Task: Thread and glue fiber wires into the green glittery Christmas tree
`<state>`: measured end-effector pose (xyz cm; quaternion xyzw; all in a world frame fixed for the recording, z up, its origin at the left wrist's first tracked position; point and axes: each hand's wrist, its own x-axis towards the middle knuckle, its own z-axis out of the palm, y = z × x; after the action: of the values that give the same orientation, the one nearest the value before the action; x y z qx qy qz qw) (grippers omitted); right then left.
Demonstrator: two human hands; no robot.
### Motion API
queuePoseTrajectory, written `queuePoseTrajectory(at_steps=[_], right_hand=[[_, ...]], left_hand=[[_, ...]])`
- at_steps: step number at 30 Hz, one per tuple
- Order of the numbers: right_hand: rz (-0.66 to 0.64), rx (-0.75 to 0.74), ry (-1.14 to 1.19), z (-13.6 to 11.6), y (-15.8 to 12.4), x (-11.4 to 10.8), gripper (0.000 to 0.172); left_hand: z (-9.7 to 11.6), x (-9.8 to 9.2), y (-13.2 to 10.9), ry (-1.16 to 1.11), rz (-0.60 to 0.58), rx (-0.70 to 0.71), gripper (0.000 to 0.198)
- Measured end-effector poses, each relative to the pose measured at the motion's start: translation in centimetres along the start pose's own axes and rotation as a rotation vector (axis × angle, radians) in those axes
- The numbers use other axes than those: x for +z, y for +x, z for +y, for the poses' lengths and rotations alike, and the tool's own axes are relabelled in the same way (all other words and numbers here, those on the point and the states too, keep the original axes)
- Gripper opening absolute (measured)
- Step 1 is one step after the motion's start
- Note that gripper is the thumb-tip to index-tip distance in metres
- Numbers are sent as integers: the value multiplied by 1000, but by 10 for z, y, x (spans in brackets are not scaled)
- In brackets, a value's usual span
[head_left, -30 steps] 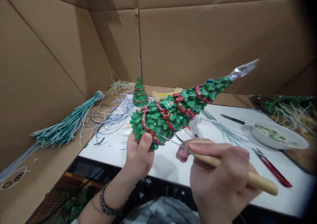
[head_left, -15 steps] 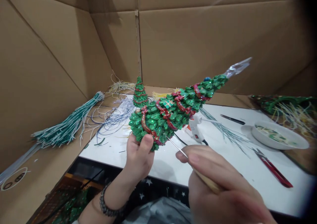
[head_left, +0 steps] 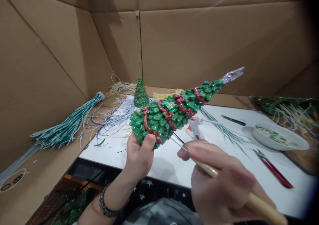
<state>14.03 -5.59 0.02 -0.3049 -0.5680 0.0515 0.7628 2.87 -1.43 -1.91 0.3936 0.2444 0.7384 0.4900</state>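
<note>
My left hand (head_left: 141, 155) is closed around the wide base of a glittery green Christmas tree figurine (head_left: 171, 113), with the thumb on its near side. The tree lies tilted in the air, its tip up to the right and wrapped in clear plastic (head_left: 233, 75). Red garlands and a small green present decorate it. In my right hand (head_left: 219, 182) is an awl (head_left: 209, 169) with a light wooden handle and a thin metal shaft. The shaft's point is at the tree's lower edge; whether it has gone in, I cannot tell.
A smaller tree figurine (head_left: 141, 94) stands behind. Bundled green and white wires (head_left: 72, 125) lie left. To the right are a white glue gun (head_left: 196, 125), a dark pointed tool (head_left: 233, 120), a white bowl (head_left: 280, 142) of scraps and red-handled snips (head_left: 274, 170). Cardboard walls (head_left: 219, 45) enclose the table.
The tree's tip has dipped a little and shifted left. My right hand has turned, so more of the awl's wooden handle shows. Both hands keep their hold.
</note>
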Motion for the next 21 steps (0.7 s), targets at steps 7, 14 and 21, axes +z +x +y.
queuePoseTrajectory(at_steps=[7,14,21], right_hand=[[192,258,146,-1,15,12,38],[142,482,177,6,23,-3,41],[100,655,291,28,25,-11,45]], left_hand=[[-1,0,-4,-7,-2,-46,42],[-6,7,-6,-28,-8,-135,41],[-21,9,-3,-31,-8,-226,46]])
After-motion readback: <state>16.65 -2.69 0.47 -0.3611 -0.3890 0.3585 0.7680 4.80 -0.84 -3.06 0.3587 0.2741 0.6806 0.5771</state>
